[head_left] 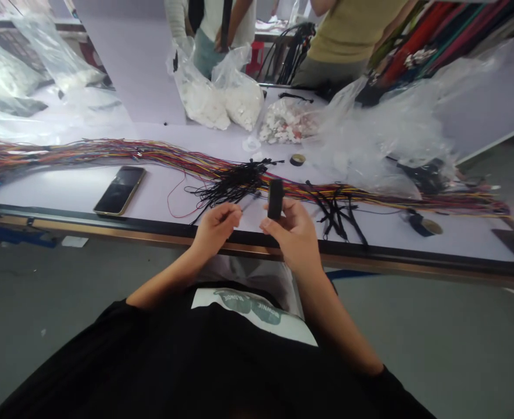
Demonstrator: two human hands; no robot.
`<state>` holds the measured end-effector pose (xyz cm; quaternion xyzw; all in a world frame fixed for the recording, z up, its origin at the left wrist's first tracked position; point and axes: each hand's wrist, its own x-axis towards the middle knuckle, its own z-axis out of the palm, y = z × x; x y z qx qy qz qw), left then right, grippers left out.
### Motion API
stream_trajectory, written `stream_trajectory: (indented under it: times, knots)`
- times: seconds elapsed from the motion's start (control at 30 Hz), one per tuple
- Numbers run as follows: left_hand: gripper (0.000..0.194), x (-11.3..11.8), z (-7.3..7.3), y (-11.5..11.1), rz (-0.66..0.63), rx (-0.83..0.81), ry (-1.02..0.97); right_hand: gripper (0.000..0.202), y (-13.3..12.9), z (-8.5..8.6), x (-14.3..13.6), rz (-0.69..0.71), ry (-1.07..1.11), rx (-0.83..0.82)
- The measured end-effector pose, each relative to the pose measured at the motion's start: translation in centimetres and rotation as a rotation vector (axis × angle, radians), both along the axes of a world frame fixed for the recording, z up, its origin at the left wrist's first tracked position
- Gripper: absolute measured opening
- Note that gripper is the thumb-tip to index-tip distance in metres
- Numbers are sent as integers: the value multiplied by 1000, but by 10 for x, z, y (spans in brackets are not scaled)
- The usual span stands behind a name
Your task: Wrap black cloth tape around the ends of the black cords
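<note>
"White tabletop (76,187): what is held over its front edge?"
"By the right hand (298,235), a black tape roll (275,199) is gripped; by the left hand (217,227), a thin, blurred lead (250,202) is pinched."
"How best?"
"The roll should be held steady, the lead unbent."

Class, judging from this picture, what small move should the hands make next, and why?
Probably the left hand should bring its thin, dark, blurred strip to the round black tape roll: the right hand holds that roll on edge close by, and a gap shows between them.
</note>
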<state>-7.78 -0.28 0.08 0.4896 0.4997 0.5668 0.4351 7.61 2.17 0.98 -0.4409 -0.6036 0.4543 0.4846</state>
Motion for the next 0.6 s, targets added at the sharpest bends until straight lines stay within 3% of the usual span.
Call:
stream_trajectory:
  times: [0.1,0.2,0.5,0.6]
  knots:
    - [14,-6,-3,8,123,34,-104,23,-6,0,5,98,-122,-116]
    - [10,-6,-1,12,157,142,-12,26,-13,4,4,159,-190,-136]
    - [8,0,5,3,82,297,232,32,-19,6,6,146,-579,146]
    - [11,3,3,2,134,317,333,40,-21,6,1,31,-753,249]
